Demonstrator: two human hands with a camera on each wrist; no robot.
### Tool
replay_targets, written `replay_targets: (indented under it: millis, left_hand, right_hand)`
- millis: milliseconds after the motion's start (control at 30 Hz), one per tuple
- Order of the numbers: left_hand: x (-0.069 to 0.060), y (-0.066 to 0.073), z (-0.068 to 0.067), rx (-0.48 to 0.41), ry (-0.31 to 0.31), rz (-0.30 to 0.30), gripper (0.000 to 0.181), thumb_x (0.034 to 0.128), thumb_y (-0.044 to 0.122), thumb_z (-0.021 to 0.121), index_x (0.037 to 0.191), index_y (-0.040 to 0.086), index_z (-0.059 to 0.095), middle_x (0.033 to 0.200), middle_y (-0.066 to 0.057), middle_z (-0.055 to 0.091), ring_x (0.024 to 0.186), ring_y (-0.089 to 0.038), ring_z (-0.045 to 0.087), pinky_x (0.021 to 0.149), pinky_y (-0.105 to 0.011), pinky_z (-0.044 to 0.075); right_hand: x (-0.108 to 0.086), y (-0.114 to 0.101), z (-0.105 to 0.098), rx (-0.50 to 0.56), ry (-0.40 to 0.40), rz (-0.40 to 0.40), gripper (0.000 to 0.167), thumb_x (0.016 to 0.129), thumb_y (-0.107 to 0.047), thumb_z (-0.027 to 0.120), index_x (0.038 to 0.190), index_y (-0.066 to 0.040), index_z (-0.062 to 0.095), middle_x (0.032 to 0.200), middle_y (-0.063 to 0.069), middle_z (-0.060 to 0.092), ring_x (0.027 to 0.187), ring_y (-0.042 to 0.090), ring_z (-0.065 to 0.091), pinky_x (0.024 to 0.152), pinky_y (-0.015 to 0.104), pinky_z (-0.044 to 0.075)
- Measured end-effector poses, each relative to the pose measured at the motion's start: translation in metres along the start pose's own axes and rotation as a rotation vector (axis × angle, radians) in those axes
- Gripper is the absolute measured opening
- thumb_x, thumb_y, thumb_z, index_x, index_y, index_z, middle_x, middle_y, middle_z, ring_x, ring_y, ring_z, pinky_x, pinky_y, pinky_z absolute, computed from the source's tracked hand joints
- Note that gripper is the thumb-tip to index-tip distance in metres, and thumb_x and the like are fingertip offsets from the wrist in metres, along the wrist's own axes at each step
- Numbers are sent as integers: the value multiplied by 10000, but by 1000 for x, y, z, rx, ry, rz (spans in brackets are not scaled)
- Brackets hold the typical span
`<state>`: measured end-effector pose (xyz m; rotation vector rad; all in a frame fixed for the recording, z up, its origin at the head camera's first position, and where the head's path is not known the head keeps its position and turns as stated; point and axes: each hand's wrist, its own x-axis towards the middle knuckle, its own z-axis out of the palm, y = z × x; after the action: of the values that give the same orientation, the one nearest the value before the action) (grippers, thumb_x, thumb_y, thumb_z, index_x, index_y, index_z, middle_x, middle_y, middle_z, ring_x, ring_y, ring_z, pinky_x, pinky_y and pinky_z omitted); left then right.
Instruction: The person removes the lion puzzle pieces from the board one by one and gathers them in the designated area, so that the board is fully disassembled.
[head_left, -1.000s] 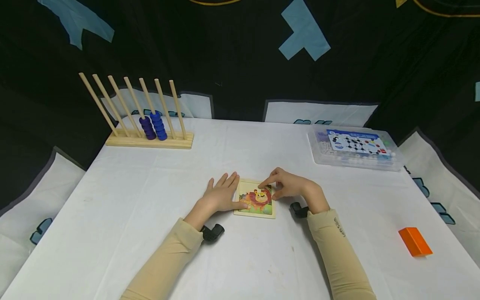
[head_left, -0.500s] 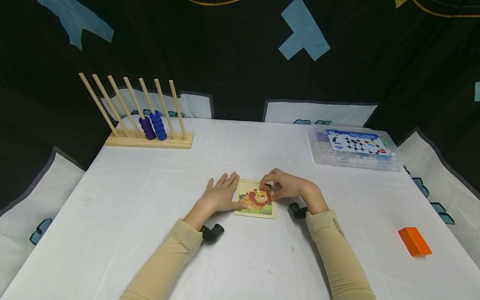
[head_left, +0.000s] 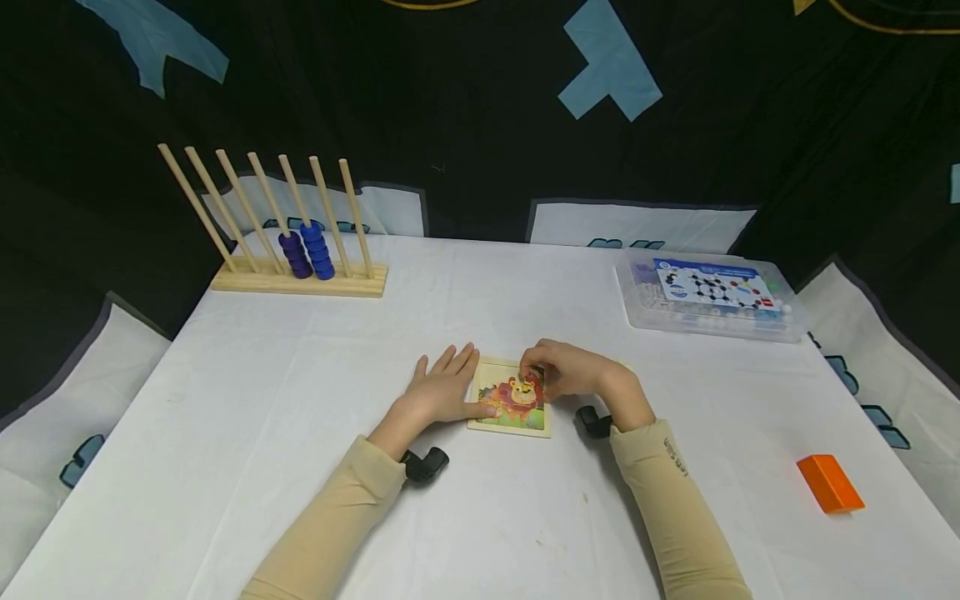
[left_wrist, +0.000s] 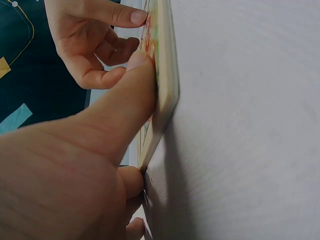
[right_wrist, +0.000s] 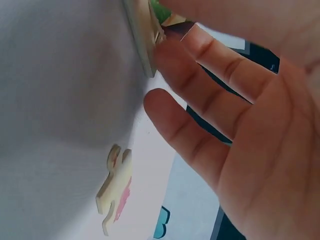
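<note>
The lion puzzle (head_left: 517,402) lies near the middle of the tabletop (head_left: 450,525). At its nine o'clock the left hand (head_left: 441,397) is spread, thumb (head_left: 480,411) resting on it. At two o'clock the right hand (head_left: 573,372) touches it with bent fingers (right_wrist: 185,70) (whether they pinch a piece, I cannot tell). A loose piece (right_wrist: 117,182) lies apart; a peg rack (head_left: 300,284) stands toward ten o'clock.

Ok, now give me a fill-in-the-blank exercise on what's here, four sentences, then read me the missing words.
1. In the head view, the left hand rests on the ____ side of the puzzle.
2. The rack has ____ upright pegs.
3. One stack of rings is purple and the other is ____.
4. The block on the right of the table is ____.

Missing words: left; seven; blue; orange.
</note>
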<state>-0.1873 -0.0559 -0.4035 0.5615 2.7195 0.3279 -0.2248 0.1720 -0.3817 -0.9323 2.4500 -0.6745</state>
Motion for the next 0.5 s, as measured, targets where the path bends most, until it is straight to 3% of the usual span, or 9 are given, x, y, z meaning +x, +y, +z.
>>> replay_targets:
  millis: [233,500]
  left_hand:
    - [-1,2,-2,-24,11,6,959,777,618,554,1456,74,149,1505,-73,89,1360,-290,47,1019,-579,32]
    - [-3,2,-2,-44,31,18,945,777,595,576,1452,69,175,1503,-82,106,1357,-304,61,1014,-588,38]
  right_hand:
    - [-1,0,-1,-42,17,48,355,732,81,687,995,-148,622,867,50,490,751,187,434,657,276,398]
    - [-1,3,-2,-83,32,112,333,749,42,696,1036,-119,645,845,25,506,755,168,442,666,274,411]
